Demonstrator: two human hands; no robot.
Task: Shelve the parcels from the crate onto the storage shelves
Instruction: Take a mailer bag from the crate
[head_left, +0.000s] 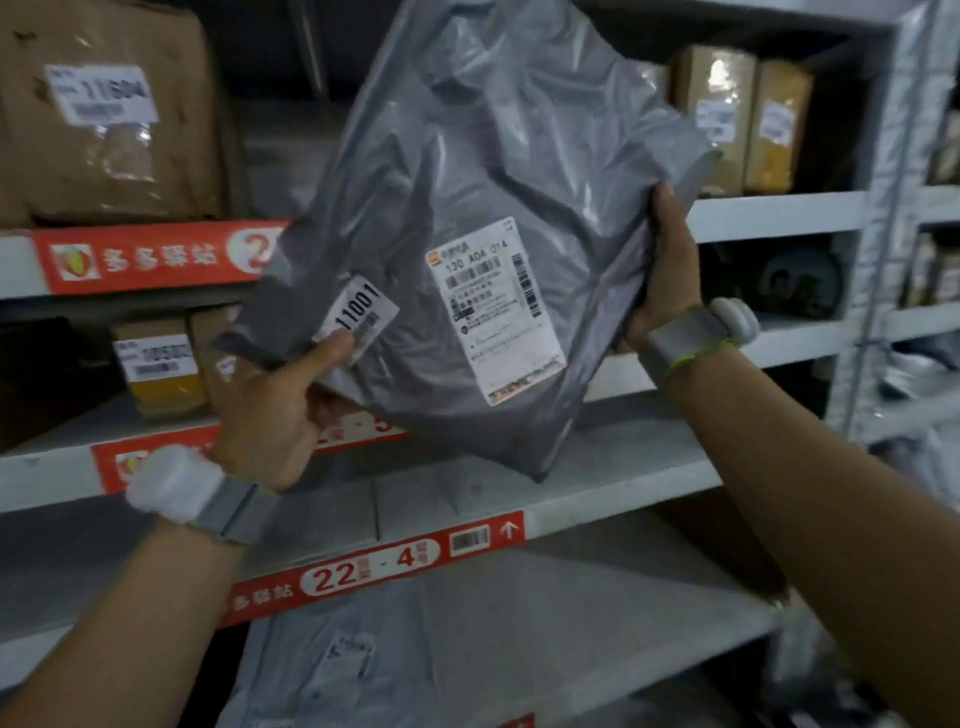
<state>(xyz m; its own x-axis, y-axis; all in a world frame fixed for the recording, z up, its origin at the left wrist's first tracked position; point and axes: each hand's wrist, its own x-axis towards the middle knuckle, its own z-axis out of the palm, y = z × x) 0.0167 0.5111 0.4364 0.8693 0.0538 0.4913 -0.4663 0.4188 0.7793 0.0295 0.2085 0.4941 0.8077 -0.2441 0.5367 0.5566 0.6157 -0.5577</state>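
A large grey plastic mailer parcel (467, 171) fills the middle of the head view, held up tilted in front of the storage shelves (613, 467). It carries a white shipping label and a small sticker reading 11001. My left hand (275, 410) grips its lower left corner, thumb pressed on the sticker. My right hand (670, 275) holds the right edge, fingers behind the bag. The crate is not in view.
A big cardboard box (104, 114) stands on the top left shelf, and small brown boxes (737, 114) at the top right. Another small box (161, 364) sits on the middle shelf at left. A grey mailer (332, 665) lies on the lowest shelf. Red tags mark the shelf edges.
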